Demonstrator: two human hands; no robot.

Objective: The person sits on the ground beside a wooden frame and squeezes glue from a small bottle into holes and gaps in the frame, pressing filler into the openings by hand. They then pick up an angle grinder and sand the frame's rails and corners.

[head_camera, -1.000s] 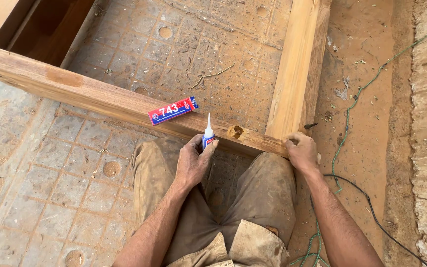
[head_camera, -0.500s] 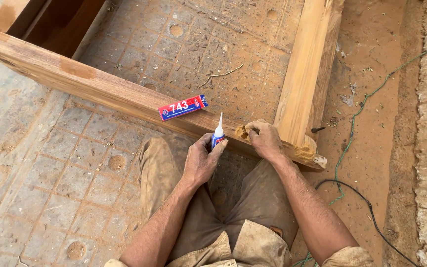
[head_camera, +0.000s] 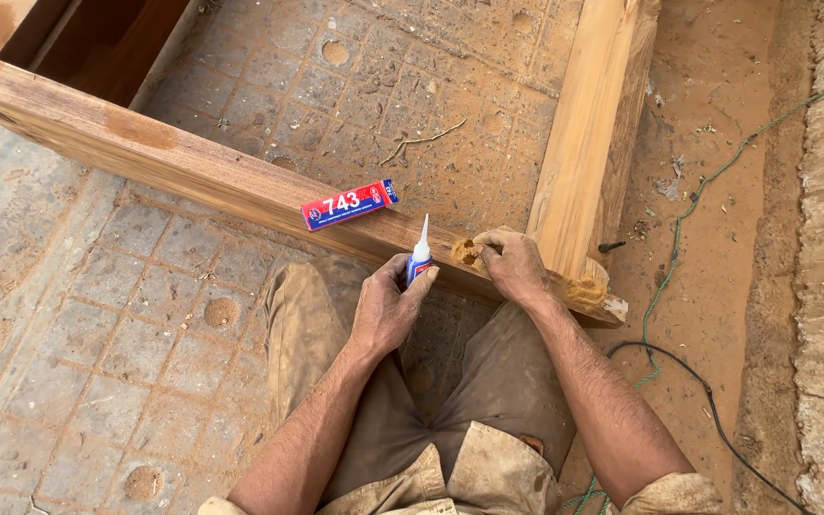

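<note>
Shifted from the beam's corner, right hand point(head_camera: 515, 265) presses the sawdust-filled hole point(head_camera: 465, 252); left hand point(head_camera: 385, 307) grips the glue bottle point(head_camera: 420, 259) upright.

Left hand point(head_camera: 385, 310) sat low and centred, fingers curled shut in a firm grip, forearm angling up from below. Right hand point(head_camera: 515, 267) lay just beside it, palm down, fingers bent and pressing, arm stretched forward.

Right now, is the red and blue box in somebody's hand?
No, the red and blue box lies alone on the wooden beam, apart from both hands.
</note>
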